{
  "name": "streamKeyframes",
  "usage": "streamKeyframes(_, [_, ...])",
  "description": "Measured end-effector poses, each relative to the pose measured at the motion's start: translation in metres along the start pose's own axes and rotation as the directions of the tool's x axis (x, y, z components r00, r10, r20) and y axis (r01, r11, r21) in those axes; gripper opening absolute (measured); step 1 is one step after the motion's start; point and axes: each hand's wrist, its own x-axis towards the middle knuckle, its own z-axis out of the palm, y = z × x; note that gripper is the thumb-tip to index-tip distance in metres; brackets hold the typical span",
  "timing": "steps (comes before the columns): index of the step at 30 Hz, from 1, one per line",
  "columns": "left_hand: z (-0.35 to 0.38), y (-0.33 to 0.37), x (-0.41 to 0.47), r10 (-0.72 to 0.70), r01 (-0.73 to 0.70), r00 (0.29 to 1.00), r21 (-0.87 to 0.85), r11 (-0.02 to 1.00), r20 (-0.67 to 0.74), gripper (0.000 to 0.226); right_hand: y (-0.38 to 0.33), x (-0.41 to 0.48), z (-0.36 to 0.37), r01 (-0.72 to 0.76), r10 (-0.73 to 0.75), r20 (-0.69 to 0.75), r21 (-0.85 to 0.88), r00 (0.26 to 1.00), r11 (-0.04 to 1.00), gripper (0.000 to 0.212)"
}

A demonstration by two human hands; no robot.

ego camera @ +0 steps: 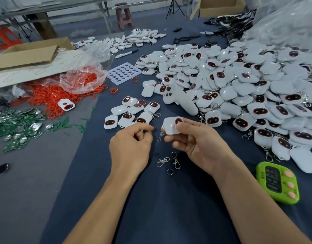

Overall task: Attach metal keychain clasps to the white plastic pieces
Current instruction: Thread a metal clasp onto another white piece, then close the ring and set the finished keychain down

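My right hand [194, 143] grips a white plastic piece [171, 126] with a dark oval face, held above the blue table cloth. A blurred metal clasp [160, 136] hangs from the piece's lower left corner. Just left of it, my left hand [132, 143] has curled fingers with the fingertips pressed together; whether they pinch anything is hidden. Two loose metal clasps [163, 162] [176, 160] and a split ring [170, 172] lie on the cloth below my hands. A small group of white pieces [132, 111] sits beyond my left hand.
A big heap of white pieces [239, 88] fills the right side, with a white controller-shaped object [180, 99] at its edge. A green timer [276, 182] lies at the right. Orange rings [63, 92], green circuit boards [17, 127], a white tray [123, 72] and cardboard sit left.
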Motion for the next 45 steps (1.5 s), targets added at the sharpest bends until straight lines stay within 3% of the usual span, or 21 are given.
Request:
streamKeyframes(2, [-0.001,0.000,-0.001,-0.021,0.022,0.999,0.029,0.999,-0.029,0.028,-0.008,-0.001,-0.009,0.166,-0.165,-0.029,0.273,0.986,0.948,0.031])
streamKeyframes(4, [-0.001,0.000,-0.002,-0.040,0.041,0.999,0.030,0.999,-0.036,0.027,-0.016,-0.006,-0.020,0.275,-0.326,0.051,0.428,0.944,0.861,0.050])
streamKeyframes(7, [-0.001,0.002,-0.002,-0.025,0.029,0.997,0.061,0.998,-0.067,0.028,-0.010,-0.005,-0.016,0.244,-0.285,0.129,0.263,0.950,0.933,0.063])
streamKeyframes(11, [-0.006,0.003,0.001,0.123,-0.071,0.972,0.250,0.966,-0.199,0.024,0.004,0.000,-0.005,0.186,-0.181,0.111,-0.038,0.977,0.982,0.046])
streamKeyframes(14, [-0.015,-0.005,0.007,0.097,0.000,0.954,0.324,0.946,-0.285,0.023,0.004,-0.001,-0.003,0.177,-0.164,0.100,-0.139,0.981,0.974,0.037])
streamKeyframes(20, [-0.016,-0.016,0.011,-0.063,0.081,0.996,0.450,0.889,-0.055,0.040,0.008,-0.003,-0.002,0.188,-0.163,0.121,-0.236,0.979,0.953,0.033])
streamKeyframes(23, [-0.017,-0.018,0.013,-0.071,0.082,0.997,0.395,0.915,-0.043,0.036,0.007,-0.003,-0.002,0.186,-0.159,0.130,-0.236,0.979,0.954,0.033])
streamKeyframes(27, [-0.018,-0.018,0.012,-0.069,0.074,0.997,0.168,0.983,-0.038,0.040,0.008,-0.002,-0.003,0.193,-0.162,0.143,-0.237,0.976,0.952,0.034])
streamKeyframes(31, [-0.014,-0.017,0.008,0.027,-0.034,0.999,0.182,0.983,0.036,0.031,0.008,-0.001,-0.004,0.187,-0.156,0.149,-0.228,0.977,0.955,0.034])
streamKeyframes(35, [-0.015,-0.015,0.006,-0.004,0.002,0.999,0.040,0.999,0.054,0.015,0.010,0.001,-0.003,0.200,-0.189,0.074,-0.196,0.979,0.960,0.037])
streamKeyframes(38, [-0.012,-0.009,0.001,0.033,-0.032,0.999,-0.060,0.998,0.014,0.014,0.014,0.002,0.001,0.245,-0.284,-0.097,-0.294,0.954,0.924,0.044])
streamKeyframes(40, [-0.009,-0.005,-0.001,0.017,-0.014,1.000,-0.168,0.986,0.018,0.016,0.017,0.002,0.004,0.255,-0.330,-0.132,-0.399,0.935,0.881,0.046])
streamKeyframes(45, [-0.006,-0.003,-0.007,0.070,-0.032,0.986,-0.244,0.969,0.148,0.025,0.022,-0.002,0.008,0.251,-0.293,0.047,-0.652,0.955,0.715,0.057])
